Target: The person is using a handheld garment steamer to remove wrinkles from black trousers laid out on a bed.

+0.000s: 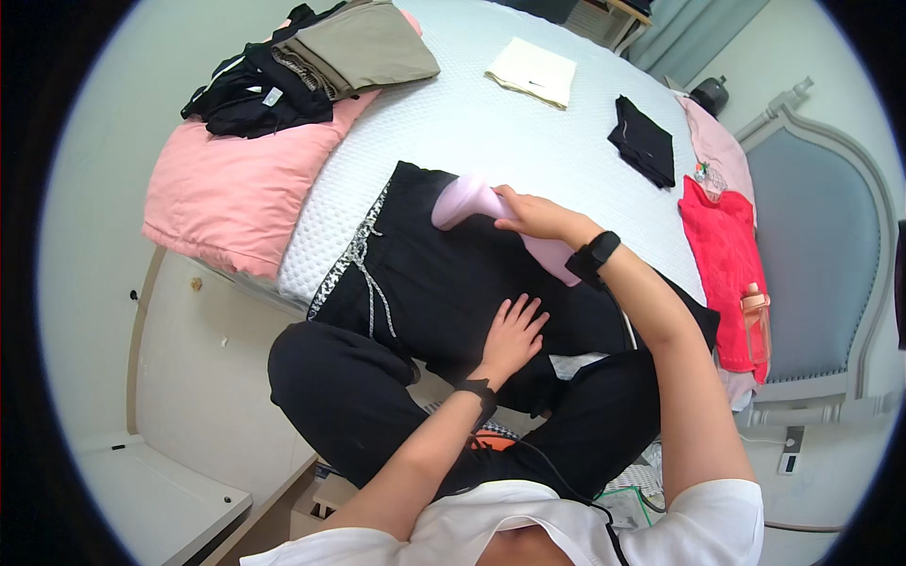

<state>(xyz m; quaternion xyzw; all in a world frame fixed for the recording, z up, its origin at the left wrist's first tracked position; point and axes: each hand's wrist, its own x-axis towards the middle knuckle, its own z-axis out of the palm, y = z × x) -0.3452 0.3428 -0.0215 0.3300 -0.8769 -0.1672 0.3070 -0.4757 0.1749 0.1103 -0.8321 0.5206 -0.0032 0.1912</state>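
Black shorts with a patterned waistband and drawstring lie spread on the bed in front of me, waistband to the left. My right hand grips the handle of a pink handheld garment steamer, whose head is over the upper part of the shorts. A white cord runs down from near its base. My left hand rests flat on the lower part of the shorts, palm down with the fingers spread, holding nothing. Both wrists wear black bands.
Folded cream cloth and folded black cloth lie farther back. At the left, a khaki garment and black clothing top a pink quilt. A red garment and bottle are beside the headboard.
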